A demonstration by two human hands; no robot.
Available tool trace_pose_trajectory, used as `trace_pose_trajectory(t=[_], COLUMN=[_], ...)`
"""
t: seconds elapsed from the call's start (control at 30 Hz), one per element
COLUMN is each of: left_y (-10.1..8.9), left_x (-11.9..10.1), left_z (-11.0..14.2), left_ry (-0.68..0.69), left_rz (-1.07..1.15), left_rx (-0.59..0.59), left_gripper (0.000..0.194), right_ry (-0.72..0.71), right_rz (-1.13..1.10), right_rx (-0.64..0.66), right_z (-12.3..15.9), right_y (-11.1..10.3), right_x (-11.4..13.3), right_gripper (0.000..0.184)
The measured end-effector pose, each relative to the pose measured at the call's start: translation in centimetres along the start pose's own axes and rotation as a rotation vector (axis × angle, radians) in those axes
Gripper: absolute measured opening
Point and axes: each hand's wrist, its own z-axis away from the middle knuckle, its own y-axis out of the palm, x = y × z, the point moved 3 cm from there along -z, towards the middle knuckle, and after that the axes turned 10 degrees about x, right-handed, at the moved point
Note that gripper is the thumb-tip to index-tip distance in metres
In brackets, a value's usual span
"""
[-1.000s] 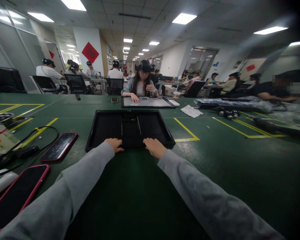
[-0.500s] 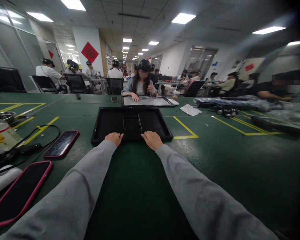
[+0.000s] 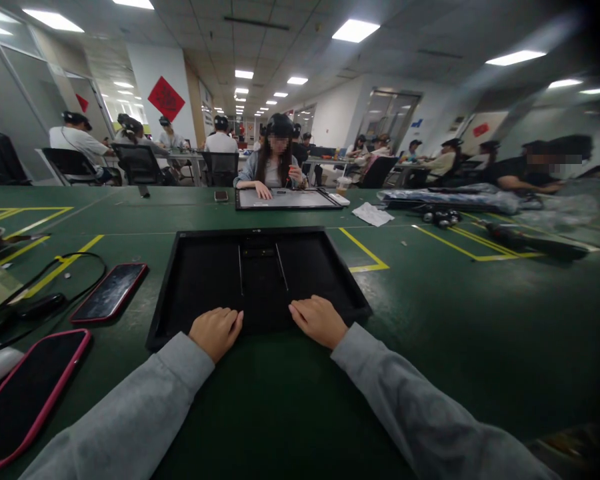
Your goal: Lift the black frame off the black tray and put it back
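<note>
A shallow black monitor back cover [image 3: 200,273] with a raised rim lies on the green table in front of me, its inner side up. Two thin metal strips run along its middle. My left hand [image 3: 217,333] is closed on the near edge, left of the centre. On the same edge, right of the centre, my right hand [image 3: 320,320] is closed too. The fingertips of both hands are partly hidden behind the rim.
Two phones [image 3: 111,292] in pinkish-red cases and a black cable [image 3: 87,257] lie to the left. Across the table a person [image 3: 275,160] rests a hand on a grey panel [image 3: 300,199]. A crumpled tissue [image 3: 373,214] and plastic-wrapped parts [image 3: 445,200] lie to the right.
The monitor back cover has slid across the table towards me, with both hands on its near edge. My arms have drawn back with it.
</note>
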Motion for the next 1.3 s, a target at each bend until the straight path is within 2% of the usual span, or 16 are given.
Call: trace_pose_trajectory(t=[0.07, 0.2, 0.27, 0.33, 0.47, 0.57, 0.83, 0.93, 1.0, 1.07, 1.17, 1.23, 1.3], left_y=[-0.1, -0.1, 0.0, 0.3, 0.8, 1.1, 1.2, 1.1, 0.5, -0.7, -2.1, -1.9, -0.9], left_x=[-0.8, -2.5, -2.1, -0.4, 4.0, 5.7, 4.1, 3.8, 4.2, 5.2, 7.8, 9.8, 11.9], left_z=[-1.7, -4.4, -5.1, -5.3, -5.2, -5.2, -5.4, -5.4, -5.1, -4.7, -3.8, -3.5, -3.4], left_ry=[-0.036, -0.043, -0.059, -0.099, -0.175, -0.205, -0.068, -0.084, -0.129, -0.201, -0.328, -0.443, -0.574], left_rz=[-0.012, 0.02, 0.046, 0.054, 0.038, 0.03, 0.037, 0.07, 0.092, 0.08, 0.032, 0.045, 0.121], left_rx=[0.043, 0.081, 0.116, 0.144, 0.126, 0.1, 0.091, 0.094, 0.033, -0.116, -0.362, -0.392, -0.284], left_gripper=[0.052, 0.052, 0.055, 0.057, 0.058, 0.056, 0.052, 0.05, 0.047, 0.044, 0.045, 0.054, 0.062], right_ry=[0.018, 0.191, 0.237, 0.251, 0.167, 0.129, 0.154, 0.139, 0.144, 0.206, 0.41, 0.548, 0.673], right_rz=[0.018, 0.063, 0.072, 0.063, 0.002, -0.047, -0.05, -0.09, -0.119, -0.122, -0.089, -0.103, -0.236], right_rx=[0.013, -0.05, -0.071, -0.08, -0.087, -0.088, -0.096, -0.113, -0.148, -0.233, -0.447, -0.503, -0.412], right_z=[-1.8, -4.4, -4.6, -4.3, -3.8, -3.8, -4.5, -4.5, -4.2, -3.7, -2.4, -1.7, -1.3], right_y=[0.4, 1.0, 1.3, 1.5, 1.6, 1.3, 1.3, 1.3, 1.0, 0.5, 0.0, 0.4, 1.6], right_x=[-2.1, -5.3, -5.2, -4.1, -1.0, -0.3, -3.0, -3.3, -3.8, -5.0, -8.3, -11.0, -13.4], right_gripper=[0.041, 0.04, 0.041, 0.042, 0.038, 0.035, 0.034, 0.034, 0.031, 0.03, 0.039, 0.05, 0.057])
